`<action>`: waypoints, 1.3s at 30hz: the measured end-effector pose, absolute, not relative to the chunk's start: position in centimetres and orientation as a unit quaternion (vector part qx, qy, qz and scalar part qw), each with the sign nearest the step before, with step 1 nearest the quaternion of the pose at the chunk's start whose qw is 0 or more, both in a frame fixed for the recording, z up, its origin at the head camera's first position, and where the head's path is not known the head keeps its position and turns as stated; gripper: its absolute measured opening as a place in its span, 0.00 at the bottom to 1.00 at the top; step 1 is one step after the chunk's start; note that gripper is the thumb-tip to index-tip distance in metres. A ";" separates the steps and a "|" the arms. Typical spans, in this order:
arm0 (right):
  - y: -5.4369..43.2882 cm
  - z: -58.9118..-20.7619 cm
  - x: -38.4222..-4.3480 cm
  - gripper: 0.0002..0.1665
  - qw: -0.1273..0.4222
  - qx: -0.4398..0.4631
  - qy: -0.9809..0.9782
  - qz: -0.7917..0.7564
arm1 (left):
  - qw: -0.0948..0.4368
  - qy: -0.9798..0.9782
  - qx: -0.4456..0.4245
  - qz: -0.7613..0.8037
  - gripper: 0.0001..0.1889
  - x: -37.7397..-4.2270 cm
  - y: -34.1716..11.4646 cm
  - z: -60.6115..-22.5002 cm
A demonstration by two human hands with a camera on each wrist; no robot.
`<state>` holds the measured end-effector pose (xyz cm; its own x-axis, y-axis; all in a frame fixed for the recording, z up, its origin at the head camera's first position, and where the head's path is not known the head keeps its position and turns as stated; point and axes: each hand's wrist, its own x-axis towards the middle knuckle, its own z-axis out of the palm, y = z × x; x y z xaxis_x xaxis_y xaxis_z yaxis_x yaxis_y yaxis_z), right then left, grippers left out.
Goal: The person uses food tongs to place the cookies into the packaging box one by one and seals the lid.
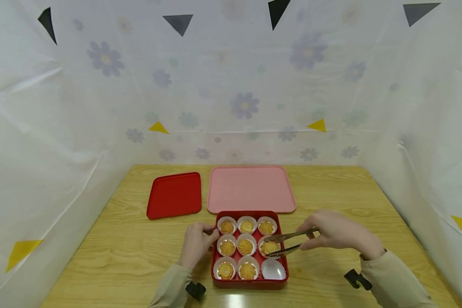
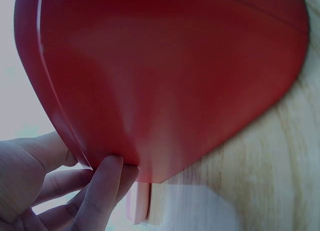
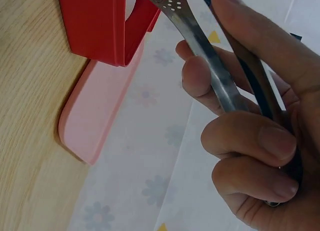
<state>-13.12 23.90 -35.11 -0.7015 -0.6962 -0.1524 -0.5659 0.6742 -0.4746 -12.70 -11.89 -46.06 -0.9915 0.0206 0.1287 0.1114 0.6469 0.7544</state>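
A red box (image 1: 250, 285) stands at the table's front, with rows of white paper cups and piped cookies inside. My left hand (image 1: 196, 244) holds the box's left rim, its fingertips against the outer wall in the left wrist view. In my right hand (image 1: 333, 231) is a pair of metal tongs (image 1: 292, 235), with perforated ends. Those ends are spread at either side of a cookie (image 1: 270, 247) in the middle row's right cup. The front right cup (image 1: 273, 270) shows a bare white bottom.
Behind the box lies a pink tray (image 1: 250, 188), close to its back edge. A smaller red tray (image 1: 175, 196) lies at the back left. White sheeting with printed flowers (image 1: 244, 105) encloses the wooden table (image 1: 111, 244) at the back and sides.
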 end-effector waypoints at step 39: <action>21.0 -35.6 -12.9 0.10 0.249 -0.360 0.882 -0.173 | 0.056 -0.898 -0.039 -0.435 0.10 -12.5 -11.9 -45.8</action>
<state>-12.93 20.96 -35.56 -0.6171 -0.7211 -0.3149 -0.5484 0.6812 -0.4851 -12.55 -11.91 -45.78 -0.9907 0.0215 0.1346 0.1189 0.6187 0.7766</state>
